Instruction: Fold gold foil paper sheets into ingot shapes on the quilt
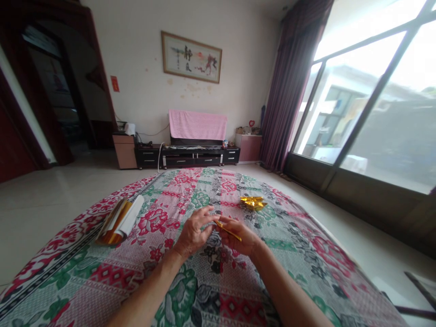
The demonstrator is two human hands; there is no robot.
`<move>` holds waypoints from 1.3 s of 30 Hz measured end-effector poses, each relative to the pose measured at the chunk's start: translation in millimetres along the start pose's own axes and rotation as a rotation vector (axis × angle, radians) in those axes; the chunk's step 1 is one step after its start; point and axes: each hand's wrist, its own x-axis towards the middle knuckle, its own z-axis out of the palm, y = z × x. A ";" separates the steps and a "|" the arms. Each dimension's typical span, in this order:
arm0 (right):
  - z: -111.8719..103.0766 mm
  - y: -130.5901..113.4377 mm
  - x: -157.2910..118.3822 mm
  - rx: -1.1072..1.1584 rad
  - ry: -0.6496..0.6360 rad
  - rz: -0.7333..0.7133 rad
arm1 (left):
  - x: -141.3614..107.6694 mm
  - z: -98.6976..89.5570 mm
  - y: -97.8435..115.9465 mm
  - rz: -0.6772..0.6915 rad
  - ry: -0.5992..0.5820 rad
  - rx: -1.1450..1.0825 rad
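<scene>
A narrow folded strip of gold foil paper [230, 231] lies across the fingers and palm of my right hand [238, 235], which is closed around it over the middle of the cloth. My left hand [195, 230] is beside it, fingers apart, with its fingertips at the upper left end of the strip; whether they grip it is hard to tell. Beyond my right hand sits a folded gold foil piece [253, 203]. On the left side of the cloth rests a loosely curled stack of gold and white sheets [119, 221].
A patterned cloth [153, 245] in red, green and grey covers the round surface under my hands. Past its far edge stand a low black cabinet [197, 156] and a screen under a pink cloth [198, 124]. Large windows are at the right.
</scene>
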 end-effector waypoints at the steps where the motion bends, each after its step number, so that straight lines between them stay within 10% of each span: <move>1: 0.4 -0.3 0.1 0.018 -0.019 0.004 | 0.1 0.8 0.0 0.006 0.004 -0.004; 10: -7.9 0.7 2.8 -0.079 0.083 0.029 | 0.9 -3.7 -1.1 0.046 -0.014 0.058; 15: -14.8 -4.2 4.5 -0.242 0.305 -0.355 | -0.6 -9.2 -7.8 -0.020 -0.021 0.187; 27: -1.5 -0.4 5.4 -0.968 0.286 -0.685 | -0.2 -9.7 -7.7 -0.063 -0.020 0.200; 39: -10.4 1.4 5.3 -1.117 0.292 -0.664 | -0.5 -8.8 -6.7 -0.058 -0.022 0.172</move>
